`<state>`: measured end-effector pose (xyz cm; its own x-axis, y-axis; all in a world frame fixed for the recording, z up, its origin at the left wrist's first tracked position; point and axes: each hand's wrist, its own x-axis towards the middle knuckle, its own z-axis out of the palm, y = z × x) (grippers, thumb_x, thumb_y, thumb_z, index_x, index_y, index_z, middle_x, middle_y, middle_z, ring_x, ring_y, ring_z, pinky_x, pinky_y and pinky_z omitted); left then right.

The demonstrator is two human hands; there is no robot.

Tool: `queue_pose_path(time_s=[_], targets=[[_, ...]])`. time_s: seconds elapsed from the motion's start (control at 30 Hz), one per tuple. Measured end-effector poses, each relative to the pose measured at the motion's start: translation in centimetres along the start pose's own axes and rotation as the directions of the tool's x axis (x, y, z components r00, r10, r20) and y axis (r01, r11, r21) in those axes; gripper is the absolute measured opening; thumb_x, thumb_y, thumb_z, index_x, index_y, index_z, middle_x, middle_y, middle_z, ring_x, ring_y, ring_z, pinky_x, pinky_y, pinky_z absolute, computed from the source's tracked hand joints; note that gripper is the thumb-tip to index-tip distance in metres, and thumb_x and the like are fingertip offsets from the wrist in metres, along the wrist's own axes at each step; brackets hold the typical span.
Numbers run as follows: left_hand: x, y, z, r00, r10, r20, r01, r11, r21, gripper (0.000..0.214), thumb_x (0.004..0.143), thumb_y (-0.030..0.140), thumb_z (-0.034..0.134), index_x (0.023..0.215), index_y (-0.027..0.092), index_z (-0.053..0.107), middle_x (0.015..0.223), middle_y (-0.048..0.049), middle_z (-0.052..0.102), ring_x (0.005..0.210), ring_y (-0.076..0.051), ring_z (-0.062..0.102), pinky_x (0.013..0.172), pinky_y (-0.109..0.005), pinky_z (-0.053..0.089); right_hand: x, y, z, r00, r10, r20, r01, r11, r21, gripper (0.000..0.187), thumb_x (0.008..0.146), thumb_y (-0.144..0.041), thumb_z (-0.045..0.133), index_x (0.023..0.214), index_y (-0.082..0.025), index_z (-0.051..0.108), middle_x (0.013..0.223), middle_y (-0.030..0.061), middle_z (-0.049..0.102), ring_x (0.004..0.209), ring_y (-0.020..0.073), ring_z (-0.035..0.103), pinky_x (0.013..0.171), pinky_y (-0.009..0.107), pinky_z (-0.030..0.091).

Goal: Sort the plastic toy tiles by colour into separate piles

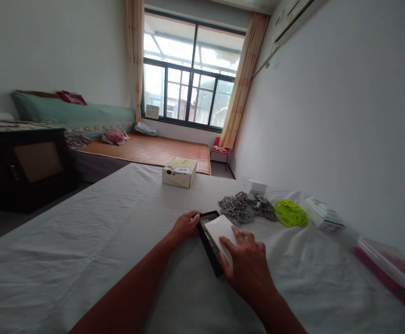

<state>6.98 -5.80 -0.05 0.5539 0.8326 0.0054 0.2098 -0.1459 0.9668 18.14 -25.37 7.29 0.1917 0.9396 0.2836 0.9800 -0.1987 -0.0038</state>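
Observation:
A black open box [210, 250] rests on the white sheet in front of me, slanting away. My left hand [186, 225] is closed on its far left corner, thumb and fingers at the rim. In my right hand [246, 260] is a flat white card or thin white box [219, 230], gripped along its right edge. The white piece is tilted over the black box and hides part of its inside. What lies under it in the box is too dark to make out. Just beyond, a pile of grey interlocking pieces [240, 208] lies beside bright yellow-green pieces [290, 213].
A pale yellow printed box [180, 172] stands at the sheet's far edge. Behind the grey pile is a small white box [255, 185]; a longer white box [323, 214] lies to the right. A clear-and-red package [390, 264] sits at far right. Beyond is a bed [161, 148].

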Motion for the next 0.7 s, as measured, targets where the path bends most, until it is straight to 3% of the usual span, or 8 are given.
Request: queue_pose_path(time_s=[0.4,0.53,0.7], targets=[[-0.3,0.5,-0.1,1.000,-0.025,0.007,0.026,0.999,-0.048,0.033,0.083,0.041,0.048,0.101,0.017,0.062,0.062,0.0031,0.060,0.049,-0.011,0.060,0.047,-0.020,0.049,1.8,-1.8,1.5,0.995,0.037,0.088,-0.042,0.998,0.054,0.035,0.086,-0.037,0.046,0.119,-0.034,0.056,0.133,0.0106,0.051,0.113,0.0335,0.045,0.083,0.052,0.037],[-0.3,0.4,-0.1,1.000,-0.016,0.005,0.016,0.999,-0.033,0.033,0.083,0.040,0.047,0.102,0.017,0.062,0.063,0.0029,0.060,0.050,-0.012,0.060,0.048,-0.020,0.049,1.8,-1.1,1.8,0.998,0.025,0.055,-0.029,0.996,0.086,0.037,0.087,-0.043,0.044,0.122,-0.035,0.054,0.136,0.0092,0.049,0.119,0.0338,0.042,0.086,0.054,0.037],[-0.1,0.3,-0.1,1.000,0.007,0.004,-0.007,1.000,-0.004,0.034,0.082,0.042,0.046,0.100,0.017,0.062,0.068,0.0014,0.062,0.052,-0.013,0.062,0.046,-0.022,0.049,0.7,2.3,1.9,1.000,0.017,0.005,-0.018,0.952,0.306,0.074,0.078,-0.058,0.054,0.141,-0.026,0.032,0.141,0.0115,0.043,0.127,0.0309,0.038,0.096,0.046,0.038]])
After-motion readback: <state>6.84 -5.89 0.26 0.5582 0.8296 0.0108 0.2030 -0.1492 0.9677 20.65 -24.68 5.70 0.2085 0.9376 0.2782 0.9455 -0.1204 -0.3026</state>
